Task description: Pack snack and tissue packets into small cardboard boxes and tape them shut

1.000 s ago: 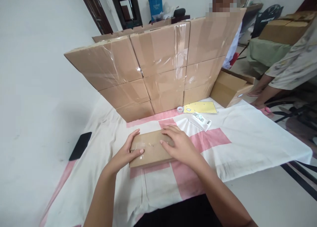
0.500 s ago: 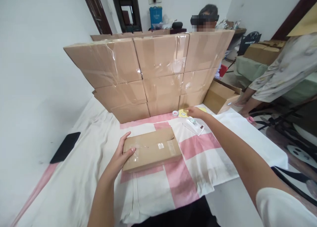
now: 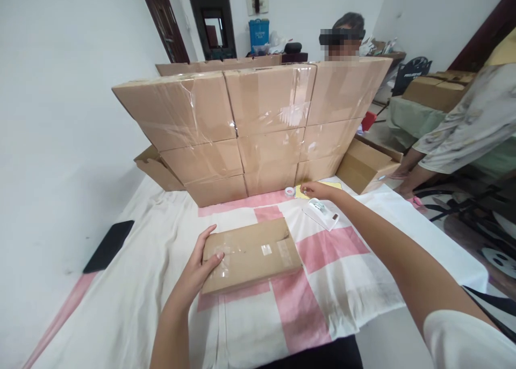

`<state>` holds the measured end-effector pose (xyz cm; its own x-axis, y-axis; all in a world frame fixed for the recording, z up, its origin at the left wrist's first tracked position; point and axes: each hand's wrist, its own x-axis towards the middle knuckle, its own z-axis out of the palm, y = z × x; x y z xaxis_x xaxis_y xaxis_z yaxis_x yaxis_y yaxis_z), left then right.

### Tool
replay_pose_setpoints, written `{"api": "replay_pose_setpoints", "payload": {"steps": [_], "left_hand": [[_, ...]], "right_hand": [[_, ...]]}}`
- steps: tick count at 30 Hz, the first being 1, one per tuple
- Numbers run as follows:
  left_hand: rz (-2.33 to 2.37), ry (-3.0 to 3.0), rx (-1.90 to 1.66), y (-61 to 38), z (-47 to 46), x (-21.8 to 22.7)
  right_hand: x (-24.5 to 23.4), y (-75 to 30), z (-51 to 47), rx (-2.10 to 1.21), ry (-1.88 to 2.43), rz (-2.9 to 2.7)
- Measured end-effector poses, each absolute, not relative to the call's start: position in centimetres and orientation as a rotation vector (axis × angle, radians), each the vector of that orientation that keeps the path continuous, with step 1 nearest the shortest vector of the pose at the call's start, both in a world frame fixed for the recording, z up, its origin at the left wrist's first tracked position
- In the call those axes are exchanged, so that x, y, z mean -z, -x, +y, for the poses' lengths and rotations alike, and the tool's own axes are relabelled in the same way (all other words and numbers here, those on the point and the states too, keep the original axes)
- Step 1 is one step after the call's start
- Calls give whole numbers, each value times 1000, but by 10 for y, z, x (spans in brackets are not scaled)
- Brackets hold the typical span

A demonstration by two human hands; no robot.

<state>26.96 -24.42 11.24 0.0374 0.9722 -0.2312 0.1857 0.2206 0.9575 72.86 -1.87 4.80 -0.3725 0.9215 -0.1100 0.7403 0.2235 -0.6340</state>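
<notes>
My left hand (image 3: pixel 199 267) grips the left end of a flat, closed cardboard box (image 3: pixel 250 259), thumb on top and fingers along its side. The box lies on the pink and white cloth, with clear tape and a small white label on its top. Farther off, my right hand (image 3: pixel 318 190) is over a yellow sheet (image 3: pixel 334 186), thumb and fingertips pinched together; whatever they hold is too small to make out. Left of the sheet is a small white roll of tape (image 3: pixel 289 191). Nearer to me lies a white plastic device (image 3: pixel 324 213), possibly a tape dispenser.
A wall of stacked, taped cartons (image 3: pixel 270 143) stands behind the work area. An open carton (image 3: pixel 365 162) sits at its right end. A black flat object (image 3: pixel 108 245) lies at the left. Beyond the stack is one person (image 3: pixel 349 22); another person's legs (image 3: pixel 447 143) show at right.
My right hand's fingers have drawn together into a pinch over the yellow sheet. The left hand keeps its hold on the box. The whole view has shifted slightly.
</notes>
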Motion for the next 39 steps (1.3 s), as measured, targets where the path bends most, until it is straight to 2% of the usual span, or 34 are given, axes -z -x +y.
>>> {"api": "replay_pose_setpoints", "payload": {"steps": [9, 14, 19, 22, 31, 39], "left_hand": [[1459, -1160, -956, -280, -250, -121], [1538, -1207, -939, -281, -247, -121], [1543, -1182, -984, -279, -250, -114], [1436, -1185, -1126, -272, -263, -102], [1214, -1170, -1672, -242, -345, -38], [1129, -1088, -1779, -245, -377, -8]], "right_hand": [[-36, -727, -44, -721, 1513, -1775], [-45, -725, -65, -612, 1492, -1743], [-71, -679, -75, -564, 1365, -1955], [-79, -622, -82, -587, 1192, -2166], [-48, -462, -91, -619, 958, -2579], [-39, -383, -123, -516, 628, -2878]]}}
